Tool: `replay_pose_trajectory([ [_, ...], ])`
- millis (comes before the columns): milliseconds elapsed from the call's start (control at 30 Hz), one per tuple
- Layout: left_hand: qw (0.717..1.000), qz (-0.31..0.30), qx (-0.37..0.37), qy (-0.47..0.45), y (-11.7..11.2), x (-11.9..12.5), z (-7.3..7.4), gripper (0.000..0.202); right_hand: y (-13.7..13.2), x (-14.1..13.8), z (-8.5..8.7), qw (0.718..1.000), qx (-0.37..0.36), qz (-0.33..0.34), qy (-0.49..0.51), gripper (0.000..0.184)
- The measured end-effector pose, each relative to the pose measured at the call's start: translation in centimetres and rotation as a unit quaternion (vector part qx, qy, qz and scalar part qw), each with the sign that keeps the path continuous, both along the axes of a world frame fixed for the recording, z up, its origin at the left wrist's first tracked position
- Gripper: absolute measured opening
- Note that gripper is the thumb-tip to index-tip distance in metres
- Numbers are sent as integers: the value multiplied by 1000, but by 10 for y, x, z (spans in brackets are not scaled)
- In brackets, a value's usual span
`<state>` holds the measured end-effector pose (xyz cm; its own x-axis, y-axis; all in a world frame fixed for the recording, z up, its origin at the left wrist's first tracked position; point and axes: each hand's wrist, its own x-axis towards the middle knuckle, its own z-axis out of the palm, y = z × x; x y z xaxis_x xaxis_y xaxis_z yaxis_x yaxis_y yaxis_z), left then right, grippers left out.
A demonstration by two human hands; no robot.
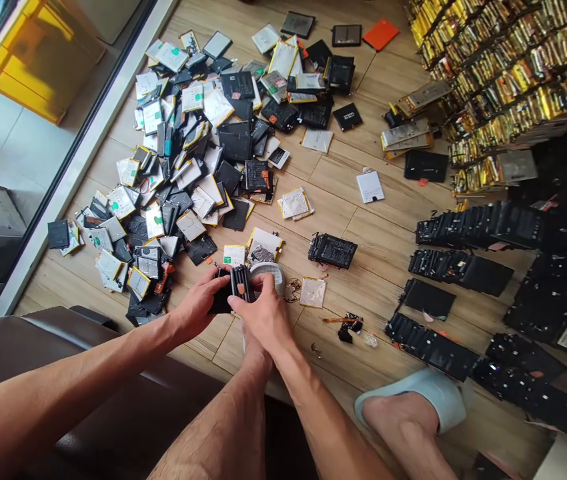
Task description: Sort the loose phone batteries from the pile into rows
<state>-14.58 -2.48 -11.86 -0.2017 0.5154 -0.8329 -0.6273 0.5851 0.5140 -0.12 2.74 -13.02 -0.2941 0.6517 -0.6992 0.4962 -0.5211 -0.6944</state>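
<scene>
In front of my shin, my right hand [262, 308] grips a small stack of black phone batteries [240, 283], seen edge-on. Close on its left, my left hand [202, 301] is closed on a single black phone battery [221, 295], held against or just beside the stack; whether they touch I cannot tell. Just beyond both hands, white batteries with yellow edges [264, 241] lie on the wooden floor. A large loose heap of black and silver phone batteries [188, 153] spreads ahead to the left. To the right of my hands sits a short black battery stack [332, 251].
Long rows of black batteries [433, 347] stand at the right, with gold-edged rows [508, 73] behind. My slippered foot [408, 403] is at lower right. A brown leather seat [88, 380], yellow crate [38, 53] and door track [73, 160] line the left. Torn scraps [349, 327] lie centre-right.
</scene>
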Motion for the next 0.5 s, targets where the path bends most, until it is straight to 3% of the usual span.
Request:
replay_pose_trajectory([
  [200, 998, 59, 5, -10, 4, 12, 4, 39, -15, -13, 11, 997, 29, 40, -54, 50],
  [500, 993, 83, -10, -88, 5, 4, 5, 36, -21, -12, -12, 999, -31, -4, 42, 54],
])
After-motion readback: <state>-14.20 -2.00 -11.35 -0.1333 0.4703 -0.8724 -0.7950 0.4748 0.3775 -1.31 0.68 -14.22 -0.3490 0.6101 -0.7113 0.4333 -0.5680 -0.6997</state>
